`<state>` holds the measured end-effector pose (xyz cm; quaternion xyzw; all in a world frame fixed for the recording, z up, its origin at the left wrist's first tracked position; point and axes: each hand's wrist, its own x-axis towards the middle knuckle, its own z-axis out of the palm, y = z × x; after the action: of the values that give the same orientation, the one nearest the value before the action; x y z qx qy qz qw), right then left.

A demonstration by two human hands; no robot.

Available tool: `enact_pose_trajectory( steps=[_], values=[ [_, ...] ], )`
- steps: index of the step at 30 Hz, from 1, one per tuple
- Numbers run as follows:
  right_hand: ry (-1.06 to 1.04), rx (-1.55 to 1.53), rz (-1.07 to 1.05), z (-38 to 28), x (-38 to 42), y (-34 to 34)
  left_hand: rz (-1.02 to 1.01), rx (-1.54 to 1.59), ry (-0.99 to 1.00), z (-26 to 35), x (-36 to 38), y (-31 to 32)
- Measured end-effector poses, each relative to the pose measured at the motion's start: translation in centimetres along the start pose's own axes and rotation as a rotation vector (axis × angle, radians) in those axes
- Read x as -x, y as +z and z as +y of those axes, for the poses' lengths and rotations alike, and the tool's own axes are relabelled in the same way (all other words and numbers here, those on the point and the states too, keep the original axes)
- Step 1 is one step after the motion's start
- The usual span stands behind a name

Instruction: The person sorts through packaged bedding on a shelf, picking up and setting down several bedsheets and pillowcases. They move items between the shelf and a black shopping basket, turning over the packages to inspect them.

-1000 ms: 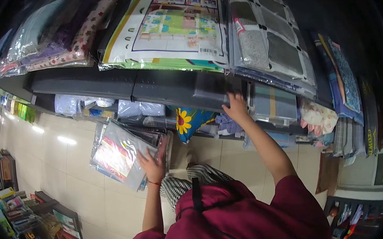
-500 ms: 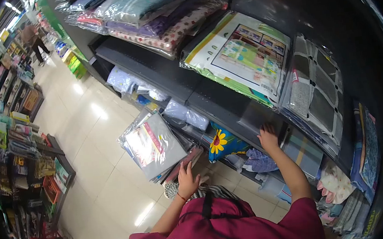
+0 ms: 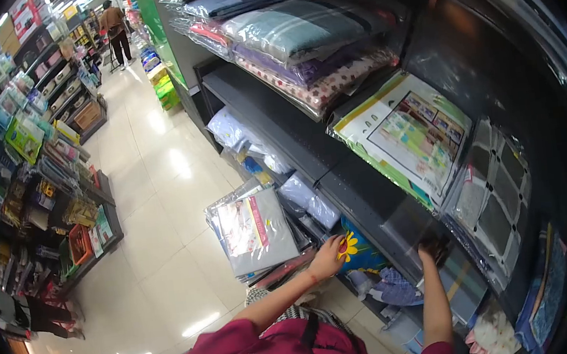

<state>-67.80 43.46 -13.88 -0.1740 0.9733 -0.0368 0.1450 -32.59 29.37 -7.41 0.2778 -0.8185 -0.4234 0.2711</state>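
Observation:
My left hand (image 3: 327,258) reaches out at the blue fabric item with a yellow sunflower (image 3: 350,247), fingers stretched toward it and overlapping the flower. My right hand (image 3: 432,249) is at the front edge of the dark shelf (image 3: 361,193), by a clear plastic panel (image 3: 409,222); its fingers are in shadow and blurred. Left of my left hand lies a stack of flat plastic-wrapped packages (image 3: 272,230), a grey one with a printed label on top. A folded purplish-blue checked cloth (image 3: 397,286) sits below, between my hands.
Wrapped cushions (image 3: 302,30) are piled on the shelf, with a printed package (image 3: 424,138) and a grey checked package (image 3: 495,186) farther right. Across the tiled aisle (image 3: 163,210) stands a display rack (image 3: 43,195). One person (image 3: 115,32) stands far down the aisle.
My left hand has moved right, from beside the package stack to the sunflower item. My right hand has gone lower, into shadow at the shelf edge. The view has turned left.

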Motion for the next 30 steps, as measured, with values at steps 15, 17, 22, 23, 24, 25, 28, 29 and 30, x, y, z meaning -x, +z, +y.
enact_pose_trajectory(
  steps=[15,17,22,23,24,25,28,29,30],
  values=[
    [-0.055,-0.034,-0.017,-1.9,4.3,-3.3,-0.256,-0.002,-0.370,-1.2,-16.3,17.9],
    [-0.116,-0.142,0.067,-0.1,3.1,-1.9,-0.323,0.087,-0.146,-1.9,-17.5,18.2],
    [-0.474,-0.682,0.213,-2.2,10.9,-5.9,-0.346,0.189,-0.008,3.0,-16.6,13.9],
    [-0.554,-0.611,0.192,-3.1,13.6,-7.4,-0.268,0.203,-0.041,3.4,-15.9,13.5],
    [-0.631,-0.544,0.168,-3.9,15.9,-8.4,-0.298,0.339,-0.181,3.7,-15.2,12.1],
    [-0.658,-0.459,0.279,-4.9,17.8,-9.2,-0.329,0.471,-0.329,4.3,-14.5,10.1],
    [-0.736,-0.270,0.500,-6.7,19.9,-10.2,-0.385,0.695,-0.579,8.8,-11.5,2.8],
    [-0.768,-0.271,0.518,-6.6,19.6,-9.7,-0.397,0.742,-0.625,9.6,-10.8,1.1],
    [-0.798,-0.276,0.536,-6.7,19.5,-9.2,-0.409,0.787,-0.673,11.3,-9.9,-1.3]
  ],
)
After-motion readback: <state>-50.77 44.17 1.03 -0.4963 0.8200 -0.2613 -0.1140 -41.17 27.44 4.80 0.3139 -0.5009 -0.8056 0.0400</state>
